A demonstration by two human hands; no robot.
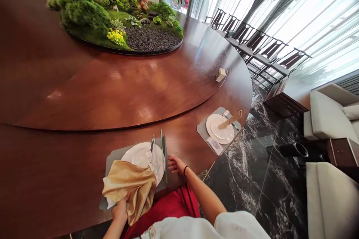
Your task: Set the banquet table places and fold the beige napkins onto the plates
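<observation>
A gold cloth napkin (131, 183) hangs in loose folds over the near left part of white stacked plates (129, 153). My left hand (120, 211) has its fingers closed on the near edge of the napkin. Beneath the plates lies a grey placemat (112, 160), its right edge appearing raised. Slim green sticks (162, 143) and dark-ended utensils (152, 145) lie across the plates' right side. Just right of the placemat is my right hand (176, 165), fingers apart and holding nothing; whether it touches the mat's edge I cannot tell.
Another place setting with a white plate (224, 137) and an upright gold piece (231, 119) is to the right. A small block sign (220, 75) stands on the turntable (112, 93), behind which spreads a miniature garden (117, 18). Chairs (263, 58) line the window.
</observation>
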